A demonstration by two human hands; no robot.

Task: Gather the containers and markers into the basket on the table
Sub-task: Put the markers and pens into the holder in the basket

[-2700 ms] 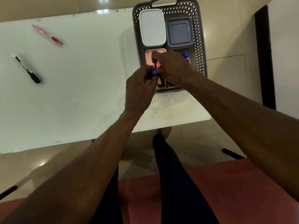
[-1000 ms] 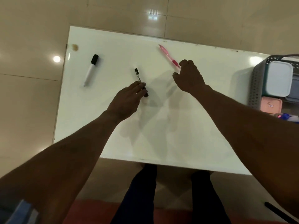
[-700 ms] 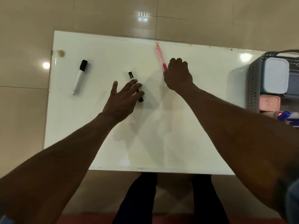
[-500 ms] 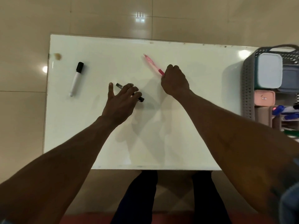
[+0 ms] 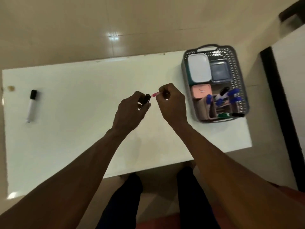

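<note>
My left hand (image 5: 130, 113) is closed around a black marker (image 5: 146, 98) above the middle of the white table (image 5: 74, 138). My right hand (image 5: 171, 104) grips a pink pen (image 5: 155, 95), whose tip pokes out toward the left hand. The two hands almost touch. A grey perforated basket (image 5: 240, 76) stands at the table's right end. It holds a white-lidded container (image 5: 198, 67), a grey one (image 5: 219, 71), a pink one (image 5: 201, 91) and several blue-capped markers (image 5: 231, 96). A white marker with a black cap (image 5: 31, 105) lies alone at the far left.
The table's near edge runs above my dark-trousered legs (image 5: 125, 204). Beige tiled floor (image 5: 99, 22) surrounds the table. A dark vertical frame (image 5: 280, 113) stands to the right of the basket. A small brown stain (image 5: 11, 88) marks the table's left edge.
Both hands have lifted their pens off the table and come together toward the basket side. The view has swung right, bringing the whole basket into sight.
</note>
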